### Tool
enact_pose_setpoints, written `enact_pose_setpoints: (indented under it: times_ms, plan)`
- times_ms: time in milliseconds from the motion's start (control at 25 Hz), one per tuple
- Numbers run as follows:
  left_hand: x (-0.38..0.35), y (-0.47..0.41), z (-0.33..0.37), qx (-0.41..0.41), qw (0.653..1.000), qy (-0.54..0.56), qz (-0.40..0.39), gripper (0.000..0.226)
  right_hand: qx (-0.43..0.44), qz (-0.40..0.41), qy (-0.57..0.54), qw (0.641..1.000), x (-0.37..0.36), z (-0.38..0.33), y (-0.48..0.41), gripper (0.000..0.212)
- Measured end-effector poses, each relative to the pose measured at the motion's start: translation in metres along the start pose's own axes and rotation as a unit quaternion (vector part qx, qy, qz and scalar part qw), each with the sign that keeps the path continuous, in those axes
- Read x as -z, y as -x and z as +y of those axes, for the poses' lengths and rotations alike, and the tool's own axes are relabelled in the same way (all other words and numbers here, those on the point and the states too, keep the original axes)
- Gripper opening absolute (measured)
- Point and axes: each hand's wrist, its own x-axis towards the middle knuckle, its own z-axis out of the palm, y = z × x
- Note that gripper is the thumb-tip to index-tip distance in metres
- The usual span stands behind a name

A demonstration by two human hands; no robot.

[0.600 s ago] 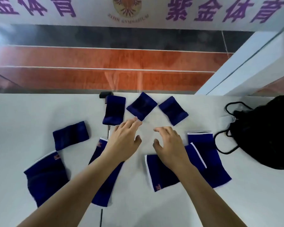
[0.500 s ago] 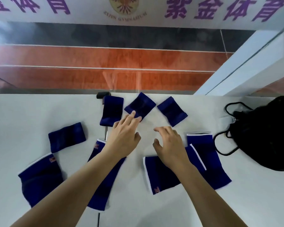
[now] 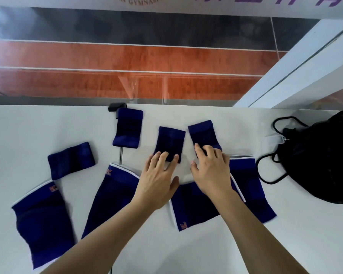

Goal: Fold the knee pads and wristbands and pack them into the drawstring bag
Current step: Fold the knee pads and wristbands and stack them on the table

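Both hands have reached further up the frame since the earlier view, and the two middle wristbands now lie squarer than they did. At frame centre, the left hand lies flat and spread, fingertips pressing the near edge of the small navy knitted wristband. To its right, the right hand lies spread too, its fingertips on the near end of a second navy wristband; neither hand pinches anything. Two more wristbands lie apart, one at upper centre-left and another at left. Four longer navy elastic knee pads with white trim occupy the lower frame: one at lower left, one under the left forearm, and two overlapping under the right wrist, the nearer partly beneath the farther. At the right edge sits the black fabric drawstring bag; whether its mouth is open is hard to tell. Everything rests on the white worktop.

These pieces look light, soft and stretchy, with nothing fragile. A wristband probably folds best pinched at its near edge and turned over onto its far edge. The smooth worktop may let it slide, so one hand should pin it. Folded elastic tends to spring open, so it needs holding until bagged.
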Motion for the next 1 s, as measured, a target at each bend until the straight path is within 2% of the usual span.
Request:
enact_pose_setpoints:
  times_ms: [120, 240, 320, 400, 480, 560, 640, 680, 720, 760, 840, 880, 920, 960, 1000]
  plan:
    - [-0.007, 0.014, 0.007, 0.012, 0.999, 0.029, -0.006, 0.066, 0.013, 0.043, -0.029, 0.999, -0.006, 0.002, 0.009, 0.050]
    - [-0.012, 0.021, 0.008, 0.012, 0.998, 0.060, 0.000, 0.068, -0.075, 0.105, -0.038, 0.991, 0.006, 0.013, -0.006, 0.043]
    - [-0.013, 0.022, 0.005, 0.008, 0.997, 0.078, -0.004, 0.067, -0.159, 0.074, 0.014, 0.984, 0.014, 0.021, -0.023, 0.047]
    - [-0.011, 0.022, 0.002, 0.007, 0.996, 0.085, -0.012, 0.064, -0.192, 0.026, 0.018, 0.981, 0.017, 0.024, -0.034, 0.049]
    - [-0.006, 0.020, 0.003, 0.008, 0.997, 0.077, -0.008, 0.060, -0.185, 0.015, -0.035, 0.982, 0.018, 0.026, -0.040, 0.038]
    - [0.002, 0.016, 0.004, 0.001, 0.997, 0.078, 0.022, 0.052, -0.149, 0.027, -0.139, 0.979, 0.022, 0.029, -0.037, 0.020]
    - [0.014, 0.009, 0.004, -0.001, 0.992, 0.105, 0.075, 0.041, -0.092, 0.028, -0.282, 0.955, 0.033, 0.033, -0.026, 0.011]
    - [0.020, 0.003, 0.005, 0.028, 0.982, 0.164, 0.092, 0.037, -0.057, 0.028, -0.332, 0.941, 0.042, 0.032, -0.018, 0.010]
    - [0.030, -0.004, 0.007, 0.082, 0.959, 0.256, 0.092, 0.034, -0.023, 0.027, -0.363, 0.931, 0.051, 0.030, -0.010, 0.011]
    - [0.037, -0.014, 0.008, 0.151, 0.916, 0.365, 0.076, 0.032, 0.000, 0.025, -0.387, 0.922, 0.058, 0.026, -0.002, 0.011]
    - [0.046, -0.032, 0.009, 0.264, 0.782, 0.564, 0.036, 0.029, 0.008, 0.017, -0.439, 0.898, 0.063, 0.016, 0.008, 0.011]
    - [0.048, -0.038, 0.007, 0.288, 0.730, 0.619, 0.033, 0.027, -0.001, 0.009, -0.464, 0.886, 0.061, 0.010, 0.010, 0.011]
    - [0.048, -0.042, 0.002, 0.291, 0.706, 0.645, 0.042, 0.024, -0.018, 0.003, -0.480, 0.877, 0.056, 0.004, 0.010, 0.011]
    - [0.050, -0.044, -0.005, 0.281, 0.716, 0.636, 0.058, 0.019, -0.039, 0.000, -0.488, 0.872, 0.048, -0.003, 0.009, 0.011]
    - [0.050, -0.044, -0.012, 0.266, 0.747, 0.604, 0.074, 0.017, -0.061, 0.000, -0.490, 0.870, 0.039, -0.010, 0.008, 0.011]
